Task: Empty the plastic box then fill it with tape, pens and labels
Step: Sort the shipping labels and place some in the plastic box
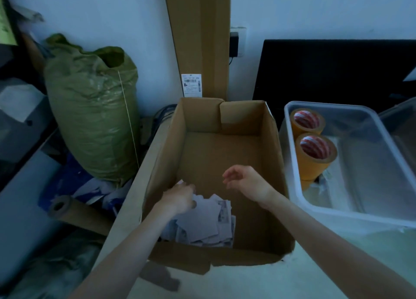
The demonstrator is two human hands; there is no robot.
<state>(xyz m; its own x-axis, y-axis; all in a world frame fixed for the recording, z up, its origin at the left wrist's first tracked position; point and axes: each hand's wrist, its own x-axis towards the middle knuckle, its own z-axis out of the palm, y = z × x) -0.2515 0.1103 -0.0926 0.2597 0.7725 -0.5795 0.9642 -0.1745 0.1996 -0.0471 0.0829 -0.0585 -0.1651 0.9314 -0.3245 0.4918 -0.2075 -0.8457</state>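
A clear plastic box [351, 213] stands at the right on the table. Two yellow tape rolls [315, 156] stand along its left wall, with scraps beneath the nearer one. To its left is an open cardboard box [171, 154]. A heap of white paper labels [207, 222] lies in its near left corner. My left hand [180, 199] reaches into the cardboard box and rests on top of the labels, fingers curled over them. My right hand [245, 181] hovers inside the same box, fingers loosely apart and holding nothing.
A stuffed green sack [90, 109] stands at the left beside the table. A tall flat carton [198, 39] leans on the wall behind the cardboard box. A black monitor [333, 69] is at the back right. A cardboard tube [74, 211] lies on the floor left.
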